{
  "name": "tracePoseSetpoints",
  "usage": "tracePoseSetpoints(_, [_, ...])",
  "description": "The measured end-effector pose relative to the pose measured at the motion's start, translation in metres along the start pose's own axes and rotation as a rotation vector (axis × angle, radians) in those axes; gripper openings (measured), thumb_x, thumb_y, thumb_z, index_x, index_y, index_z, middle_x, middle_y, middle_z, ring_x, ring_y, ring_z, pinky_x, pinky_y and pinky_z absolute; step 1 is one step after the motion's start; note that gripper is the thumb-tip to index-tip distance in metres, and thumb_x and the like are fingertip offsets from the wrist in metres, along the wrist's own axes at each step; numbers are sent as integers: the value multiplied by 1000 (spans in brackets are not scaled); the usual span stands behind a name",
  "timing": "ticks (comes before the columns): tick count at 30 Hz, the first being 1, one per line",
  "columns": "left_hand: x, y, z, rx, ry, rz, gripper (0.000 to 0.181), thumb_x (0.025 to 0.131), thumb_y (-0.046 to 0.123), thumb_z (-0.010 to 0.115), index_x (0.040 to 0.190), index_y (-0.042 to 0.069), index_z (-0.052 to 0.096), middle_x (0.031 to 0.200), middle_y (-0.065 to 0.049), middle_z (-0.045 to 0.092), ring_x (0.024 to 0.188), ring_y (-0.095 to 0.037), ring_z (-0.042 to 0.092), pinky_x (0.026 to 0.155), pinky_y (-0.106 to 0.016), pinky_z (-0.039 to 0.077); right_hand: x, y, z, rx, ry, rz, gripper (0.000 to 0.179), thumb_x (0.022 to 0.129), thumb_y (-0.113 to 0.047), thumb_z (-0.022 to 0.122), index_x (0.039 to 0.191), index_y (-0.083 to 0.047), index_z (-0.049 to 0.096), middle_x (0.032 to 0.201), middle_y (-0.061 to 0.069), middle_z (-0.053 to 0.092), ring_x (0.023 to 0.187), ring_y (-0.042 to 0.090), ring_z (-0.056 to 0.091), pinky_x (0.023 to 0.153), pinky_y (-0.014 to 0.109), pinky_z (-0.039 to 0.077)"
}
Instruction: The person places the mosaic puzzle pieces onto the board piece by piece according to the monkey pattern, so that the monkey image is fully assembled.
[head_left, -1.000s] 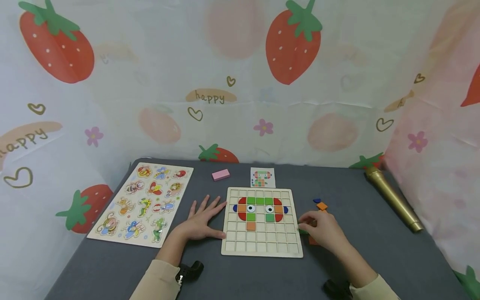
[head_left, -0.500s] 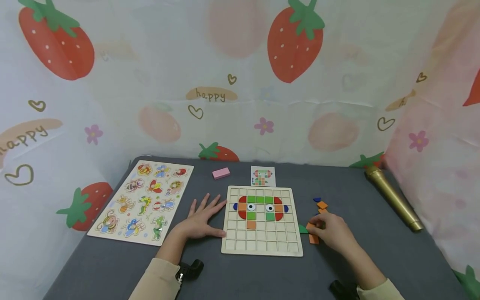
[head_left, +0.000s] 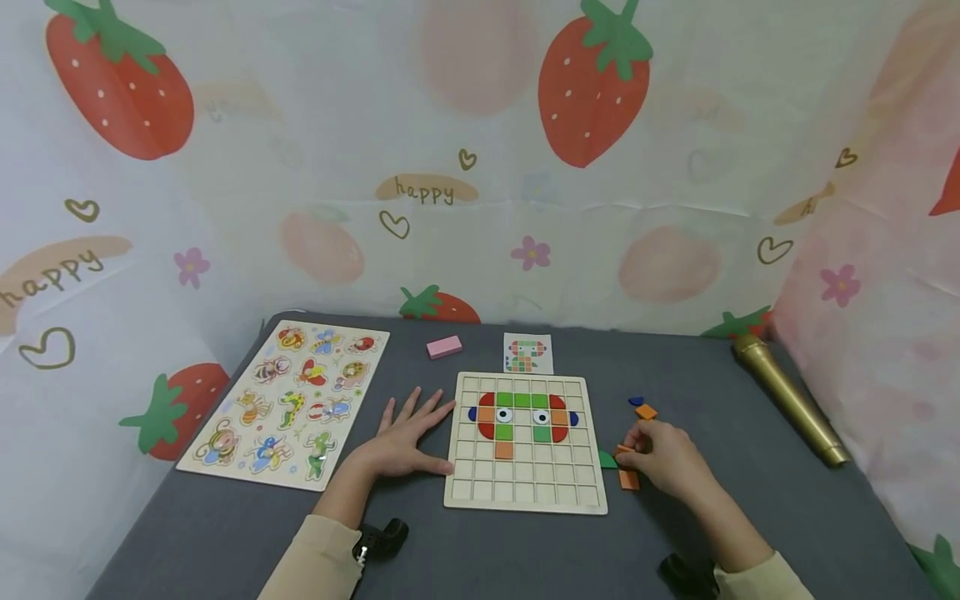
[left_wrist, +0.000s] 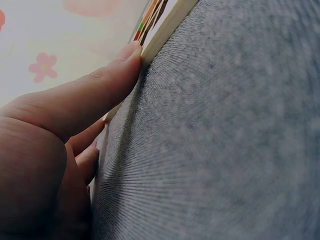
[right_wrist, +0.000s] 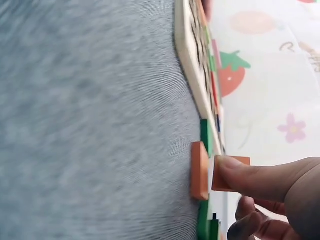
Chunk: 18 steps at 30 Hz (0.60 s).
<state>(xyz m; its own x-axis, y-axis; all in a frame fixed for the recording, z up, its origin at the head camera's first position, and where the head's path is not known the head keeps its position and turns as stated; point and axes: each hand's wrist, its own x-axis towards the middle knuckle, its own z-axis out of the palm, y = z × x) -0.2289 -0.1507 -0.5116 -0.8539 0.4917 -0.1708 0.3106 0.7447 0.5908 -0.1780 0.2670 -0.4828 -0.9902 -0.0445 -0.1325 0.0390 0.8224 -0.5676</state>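
A pale wooden grid board [head_left: 480, 493] lies on the dark table, its upper half bearing red, green, orange and blue pieces and two eye tiles. My left hand [head_left: 397, 447] rests spread at its left side; in the left wrist view the thumb [left_wrist: 117, 70] touches the board's edge. To the right of the board, my right hand [head_left: 666, 460] pinches an orange square tile [right_wrist: 223, 184] between thumb and fingers. Below it on the cloth lies another orange tile [head_left: 628, 480], beside a green rounded piece [head_left: 608, 460] at the board's edge. Other pieces are partly hidden behind the right hand.
A pattern card [head_left: 528, 354] lies behind the board, with a pink block [head_left: 444, 347] to its left. At left is an insect picture board [head_left: 285, 408]. A gold cylinder [head_left: 791, 400] lies far right. Beyond the right hand are an orange tile [head_left: 646, 412] and a blue piece [head_left: 636, 401].
My right hand has moved right, from the green piece at the board's edge to the orange tiles, and now pinches one. The left hand has stayed in place.
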Motion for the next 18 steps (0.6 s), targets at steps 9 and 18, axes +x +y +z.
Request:
tracePoseSetpoints(9, [-1,-1,0,4,-2,-11,102,79,59,78,162,29,26,171,-2,11,157,-33,-11,120,-61,-16,1,-15,-4,21,26,-67,18,85,-23,82,85,-14,66,80,-1,63,71,16,53,60,31,43])
tracePoseSetpoints(18, [0,-1,1,1,1,-6,101,78,59,78,161,31,27,171,-1,12,157,-32,-11,120,-61,-16,3,-38,3,58,3,-130,19,97,-21,69,108,-8,78,94,2,73,73,12,58,58,29,49])
